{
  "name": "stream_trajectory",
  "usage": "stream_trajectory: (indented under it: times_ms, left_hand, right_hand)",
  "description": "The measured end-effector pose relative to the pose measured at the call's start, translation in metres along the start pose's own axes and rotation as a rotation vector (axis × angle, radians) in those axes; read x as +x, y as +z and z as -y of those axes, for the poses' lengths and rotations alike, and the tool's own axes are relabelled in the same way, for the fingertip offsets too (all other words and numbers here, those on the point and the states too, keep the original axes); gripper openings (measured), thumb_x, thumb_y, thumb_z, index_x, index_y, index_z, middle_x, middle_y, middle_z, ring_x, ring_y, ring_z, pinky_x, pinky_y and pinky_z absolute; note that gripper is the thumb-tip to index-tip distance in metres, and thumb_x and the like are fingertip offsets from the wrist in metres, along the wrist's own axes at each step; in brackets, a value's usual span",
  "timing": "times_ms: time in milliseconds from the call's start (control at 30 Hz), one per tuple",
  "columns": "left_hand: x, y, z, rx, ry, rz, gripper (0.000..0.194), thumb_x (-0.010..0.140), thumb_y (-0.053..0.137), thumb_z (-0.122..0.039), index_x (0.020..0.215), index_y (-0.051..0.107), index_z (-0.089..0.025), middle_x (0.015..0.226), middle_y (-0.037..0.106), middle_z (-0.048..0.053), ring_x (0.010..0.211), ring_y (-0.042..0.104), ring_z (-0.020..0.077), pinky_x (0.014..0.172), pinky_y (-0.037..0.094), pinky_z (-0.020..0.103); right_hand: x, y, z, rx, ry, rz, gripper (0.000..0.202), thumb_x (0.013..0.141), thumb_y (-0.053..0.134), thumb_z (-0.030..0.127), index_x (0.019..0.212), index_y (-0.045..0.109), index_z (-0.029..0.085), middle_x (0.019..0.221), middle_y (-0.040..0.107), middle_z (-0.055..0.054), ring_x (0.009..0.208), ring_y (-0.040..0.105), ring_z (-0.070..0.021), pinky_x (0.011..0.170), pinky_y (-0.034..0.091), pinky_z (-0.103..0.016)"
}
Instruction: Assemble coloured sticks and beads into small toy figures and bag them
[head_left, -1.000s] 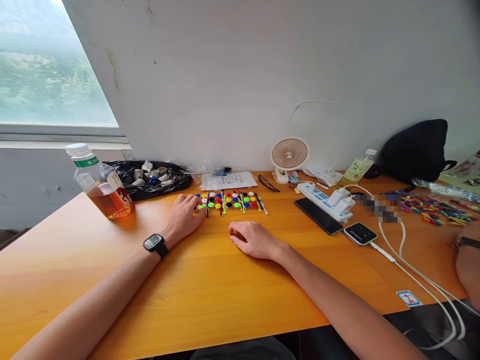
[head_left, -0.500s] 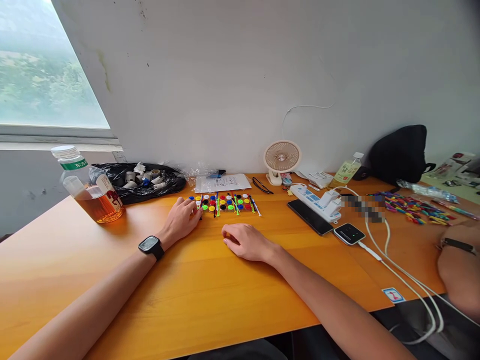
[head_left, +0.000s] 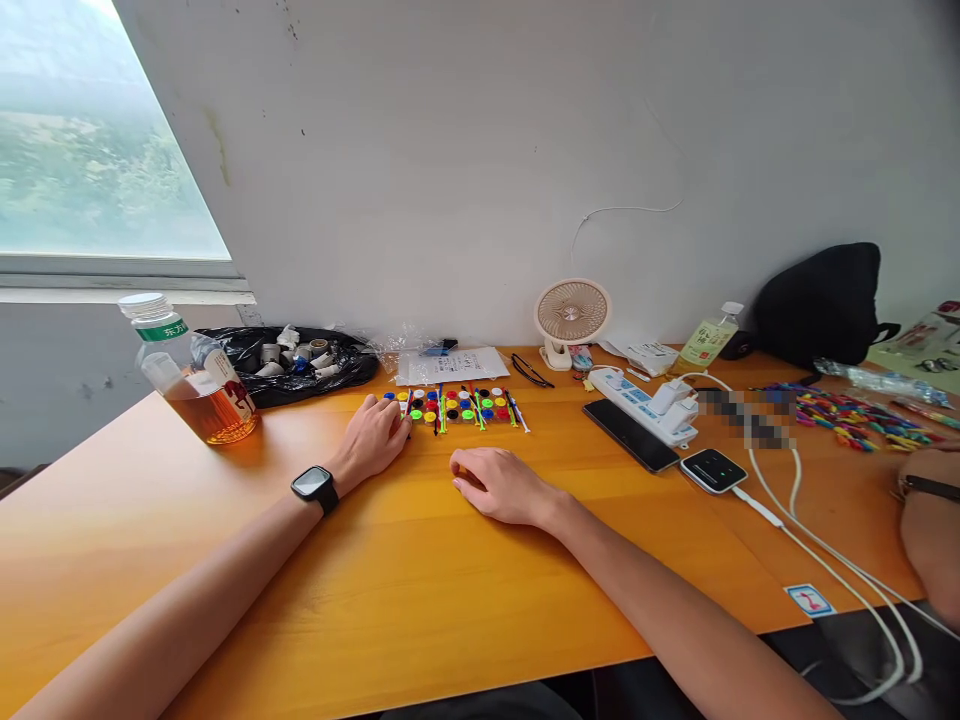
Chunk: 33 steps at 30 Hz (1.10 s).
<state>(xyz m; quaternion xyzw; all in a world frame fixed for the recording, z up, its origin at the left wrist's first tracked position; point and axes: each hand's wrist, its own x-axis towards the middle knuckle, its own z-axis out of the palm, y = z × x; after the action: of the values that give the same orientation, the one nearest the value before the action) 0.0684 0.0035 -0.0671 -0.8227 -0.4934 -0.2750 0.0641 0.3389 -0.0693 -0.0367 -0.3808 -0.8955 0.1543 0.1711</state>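
Observation:
Small round coloured discs (head_left: 453,404) lie in short rows on the wooden table (head_left: 360,600), with slim coloured sticks (head_left: 517,410) between the groups. Over the left end of these rows is my left hand (head_left: 373,440), its fingers bent and drawn together. The fingertips meet at the leftmost stick and discs; whether they grip one is hidden. My right hand (head_left: 504,486) rests on the table just in front of the rows, apart from them. Its fingers are loosely curled, the thumb stands off the forefinger, and nothing shows between them.
A bottle of amber drink (head_left: 210,405) and a black plastic bag (head_left: 345,375) of grey fittings stand left. Behind the discs lie a printed sheet (head_left: 457,366) and a fan (head_left: 573,312). Rightward are a phone (head_left: 630,436), a power strip (head_left: 637,400), cables and another person's arm (head_left: 926,530).
The view has turned slightly left, so everything sits a little further right. Both hands keep nearly the same pose and place beside the discs.

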Motion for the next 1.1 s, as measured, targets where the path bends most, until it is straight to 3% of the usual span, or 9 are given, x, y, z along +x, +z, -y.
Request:
stream_trajectory:
  times_ms: [533,733,833,967,1100]
  left_hand:
    - [0.003,0.001,-0.002,0.087,0.074,0.034,0.034,0.108,0.040,-0.026,0.080,0.060,-0.021,0.086,0.065,0.012,0.082,0.054,0.0275,0.087,0.041,0.046]
    - [-0.002,-0.012,-0.006,0.187,-0.047,-0.102,0.032,0.108,0.042,-0.032,0.082,0.059,-0.023,0.086,0.065,0.013,0.091,0.053,0.0321,0.079,0.040,0.046]
    - [-0.006,-0.023,-0.017,0.111,-0.016,-0.138,0.033,0.109,0.040,-0.032,0.081,0.056,-0.023,0.084,0.063,0.011,0.088,0.052,0.0298,0.079,0.041,0.045]
    - [-0.013,-0.029,-0.041,-0.138,0.227,0.017,0.032,0.110,0.038,-0.029,0.085,0.057,-0.023,0.085,0.063,0.009,0.083,0.053,0.0256,0.081,0.044,0.042]
    - [-0.017,-0.022,-0.058,-0.186,0.370,0.134,0.032,0.112,0.038,-0.031,0.090,0.061,-0.022,0.086,0.065,0.008,0.084,0.055,0.0248,0.079,0.045,0.040]
  right_hand:
    - [0.000,0.001,0.000,0.007,0.006,-0.003,0.003,0.098,0.062,0.019,0.097,0.062,0.021,0.088,0.069,-0.002,0.078,0.059,-0.0173,0.072,0.034,-0.028]
    - [-0.002,0.002,0.000,0.059,0.026,-0.020,0.003,0.098,0.063,0.020,0.101,0.064,0.021,0.088,0.070,-0.002,0.077,0.060,-0.0168,0.071,0.036,-0.028]
    - [0.000,0.008,-0.004,0.232,0.126,-0.085,0.017,0.099,0.064,0.030,0.115,0.065,0.022,0.084,0.068,-0.001,0.071,0.058,-0.0156,0.068,0.039,-0.028]
    - [0.009,0.016,-0.013,0.739,0.250,-0.210,0.044,0.100,0.062,0.049,0.133,0.055,0.022,0.100,0.071,-0.004,0.068,0.058,-0.0136,0.065,0.047,-0.028]
    - [0.014,0.020,-0.017,1.027,0.269,-0.224,0.046,0.094,0.069,0.056,0.122,0.059,0.022,0.088,0.070,-0.002,0.064,0.056,-0.0125,0.066,0.049,-0.028]
